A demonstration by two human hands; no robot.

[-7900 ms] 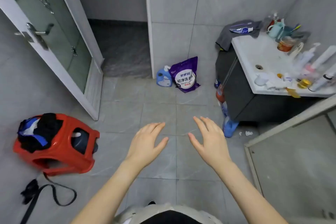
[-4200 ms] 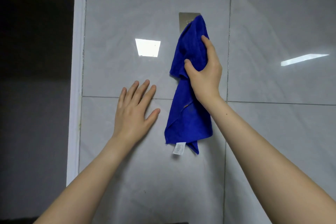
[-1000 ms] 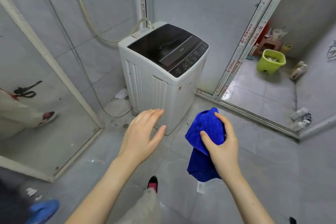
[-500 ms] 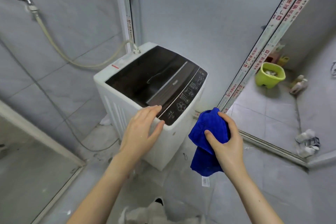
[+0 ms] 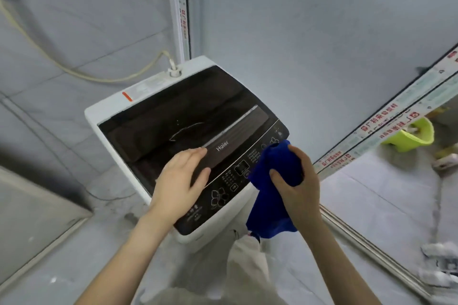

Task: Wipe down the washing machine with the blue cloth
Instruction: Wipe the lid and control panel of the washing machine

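The white top-loading washing machine [image 5: 153,96] with a dark glass lid and a black control panel stands in the corner, right in front of me. My left hand [image 5: 179,183] lies flat with spread fingers over the front part of the lid and the control panel. My right hand [image 5: 298,188] grips the bunched blue cloth [image 5: 270,195] at the machine's front right corner; the cloth's top reaches the right end of the control panel and its lower part hangs down beside the machine.
A pale hose [image 5: 81,74] runs along the tiled wall to the machine's back. A glass partition frame [image 5: 386,116] with printed tape stands at the right, a lime-green basin [image 5: 411,136] behind it. Another frame edge [image 5: 44,208] lies low on the left. My trouser leg [image 5: 247,262] is below.
I have come closer to the machine. My left hand now rests on the lid and panel, and my right hand has brought the cloth up to the front right corner.
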